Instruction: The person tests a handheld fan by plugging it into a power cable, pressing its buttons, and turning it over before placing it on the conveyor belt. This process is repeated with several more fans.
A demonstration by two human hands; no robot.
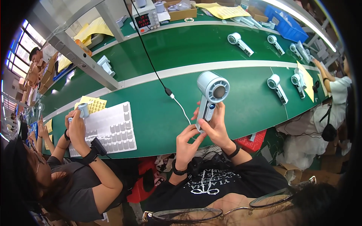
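A pale blue handheld fan [212, 88] is held up over the near edge of the green bench, its round head on top and its grille facing me. My right hand [217, 128] wraps the handle, with the thumb on its front below a small lit display. At the handle's lower end, the fingers of my left hand [187, 147] pinch the end of a white cable [181, 108]. That cable runs up to a black connector [168, 91] on a hanging black cord. The plug itself is hidden by my fingers.
More handheld fans [277, 89] lie to the right and on the far belt [169, 45]. A power supply [145, 19] stands at the back, near a blue bin [286, 24]. On my left, a co-worker's hands [77, 130] hold a fan over a sticker sheet [113, 130].
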